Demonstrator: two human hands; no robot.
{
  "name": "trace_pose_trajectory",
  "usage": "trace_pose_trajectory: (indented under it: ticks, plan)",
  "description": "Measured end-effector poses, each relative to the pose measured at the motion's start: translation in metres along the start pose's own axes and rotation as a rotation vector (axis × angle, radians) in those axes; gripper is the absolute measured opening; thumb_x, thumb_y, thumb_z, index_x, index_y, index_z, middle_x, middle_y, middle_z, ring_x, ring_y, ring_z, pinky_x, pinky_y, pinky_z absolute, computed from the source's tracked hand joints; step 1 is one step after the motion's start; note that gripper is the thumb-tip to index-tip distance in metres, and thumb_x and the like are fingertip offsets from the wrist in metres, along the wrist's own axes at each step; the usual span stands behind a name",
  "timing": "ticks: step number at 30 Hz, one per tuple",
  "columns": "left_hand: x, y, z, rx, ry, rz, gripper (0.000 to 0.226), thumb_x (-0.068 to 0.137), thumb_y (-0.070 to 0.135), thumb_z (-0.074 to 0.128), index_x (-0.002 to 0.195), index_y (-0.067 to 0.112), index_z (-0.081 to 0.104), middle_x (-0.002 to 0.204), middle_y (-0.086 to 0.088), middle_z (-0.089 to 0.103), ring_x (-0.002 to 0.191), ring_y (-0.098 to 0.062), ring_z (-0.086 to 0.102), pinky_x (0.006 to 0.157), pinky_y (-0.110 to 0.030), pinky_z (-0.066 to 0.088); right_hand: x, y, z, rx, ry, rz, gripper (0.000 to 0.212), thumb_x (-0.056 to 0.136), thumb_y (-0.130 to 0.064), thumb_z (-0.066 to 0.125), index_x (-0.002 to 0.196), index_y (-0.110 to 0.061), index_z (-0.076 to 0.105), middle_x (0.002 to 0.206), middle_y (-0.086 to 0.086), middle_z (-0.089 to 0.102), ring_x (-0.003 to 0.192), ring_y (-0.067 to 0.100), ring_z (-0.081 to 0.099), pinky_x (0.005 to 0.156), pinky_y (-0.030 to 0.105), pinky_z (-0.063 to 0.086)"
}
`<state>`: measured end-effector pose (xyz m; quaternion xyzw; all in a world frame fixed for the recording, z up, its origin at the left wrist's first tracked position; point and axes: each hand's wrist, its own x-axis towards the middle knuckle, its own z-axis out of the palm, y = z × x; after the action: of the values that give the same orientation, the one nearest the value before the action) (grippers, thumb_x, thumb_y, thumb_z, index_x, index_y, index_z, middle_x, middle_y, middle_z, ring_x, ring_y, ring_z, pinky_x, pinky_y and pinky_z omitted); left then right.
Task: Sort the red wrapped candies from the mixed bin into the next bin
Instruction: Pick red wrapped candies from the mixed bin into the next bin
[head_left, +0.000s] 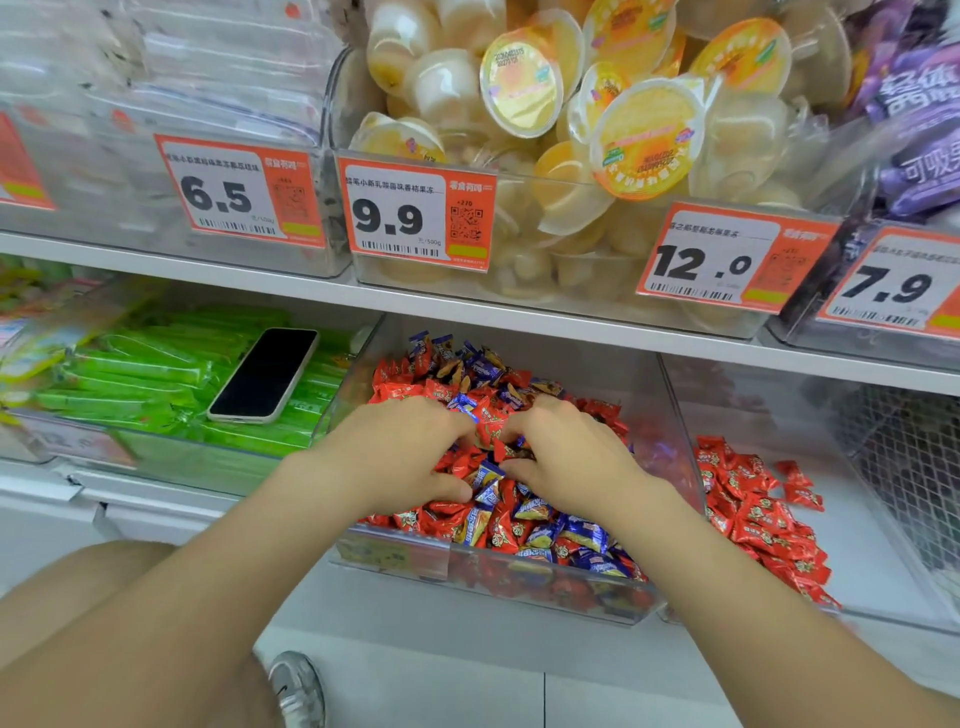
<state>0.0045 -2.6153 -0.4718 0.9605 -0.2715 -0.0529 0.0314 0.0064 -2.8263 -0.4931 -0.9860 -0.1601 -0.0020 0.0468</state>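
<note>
A clear mixed bin (498, 587) on the lower shelf holds a heap of red wrapped candies (410, 387) and blue wrapped candies (582, 535). Both hands are down in the heap at its middle. My left hand (395, 457) has its fingers curled into the candies, thumb by a blue one. My right hand (566, 457) mirrors it, fingers curled over red candies. What each hand grips is hidden under the fingers. The bin to the right (883, 618) holds a pile of only red candies (753, 514).
A phone (265, 374) lies on green packets (145, 374) in the left bin. Above, a shelf carries bins of jelly cups (571, 104) and purple packets (919, 156) with orange price tags (421, 215). A shoe (296, 691) stands on the floor below.
</note>
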Motion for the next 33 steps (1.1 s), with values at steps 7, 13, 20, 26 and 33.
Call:
trace_pose_trajectory:
  ticks: [7,13,20,26,33]
  plan:
    - [0.008,-0.006,0.002,-0.113,0.031,-0.015,0.029,0.087,0.039,0.083,0.108,0.033,0.064,0.098,0.012,0.062,0.086,-0.01,0.062,0.074,-0.035,0.057,0.015,0.002,-0.015,0.628,0.118,0.276,0.04,0.101,-0.03,0.047,0.073,-0.003,0.058,0.061,0.004,0.055,0.049,0.02,0.044,0.051,0.026,0.043]
    - [0.006,-0.009,-0.003,-0.353,0.131,-0.022,0.024,0.087,0.035,0.081,0.1,0.034,0.06,0.093,0.012,0.065,0.083,-0.004,0.061,0.073,-0.029,0.056,0.014,0.007,-0.017,1.372,0.06,0.502,0.025,0.104,-0.023,0.068,0.108,0.002,0.065,0.089,0.017,0.076,0.062,0.023,0.074,0.051,0.027,0.058]
    - [0.019,0.002,-0.004,-0.502,0.268,-0.115,0.014,0.095,0.017,0.058,0.102,0.025,0.05,0.076,-0.002,0.065,0.05,-0.009,0.05,0.046,-0.019,0.037,0.015,0.011,-0.003,0.371,0.12,0.269,0.045,0.096,-0.054,0.068,0.131,-0.025,0.07,0.098,0.005,0.073,0.089,0.021,0.069,0.076,0.033,0.052]
    - [0.029,0.009,0.003,-0.398,0.23,-0.104,0.029,0.104,0.011,0.04,0.105,0.017,0.068,0.09,0.003,0.056,0.077,-0.006,0.052,0.066,-0.02,0.036,0.027,0.002,0.002,0.072,-0.047,0.164,0.062,0.093,-0.064,0.068,0.142,-0.028,0.061,0.127,0.009,0.068,0.116,0.037,0.066,0.081,0.044,0.052]
    - [0.033,0.007,0.016,-0.24,0.141,0.005,0.029,0.097,0.047,0.069,0.112,0.022,0.071,0.095,0.002,0.054,0.091,-0.017,0.053,0.078,-0.032,0.045,0.037,0.021,0.002,0.212,-0.078,0.034,0.025,0.098,-0.047,0.07,0.095,-0.022,0.064,0.086,-0.001,0.062,0.085,0.027,0.062,0.068,0.037,0.047]
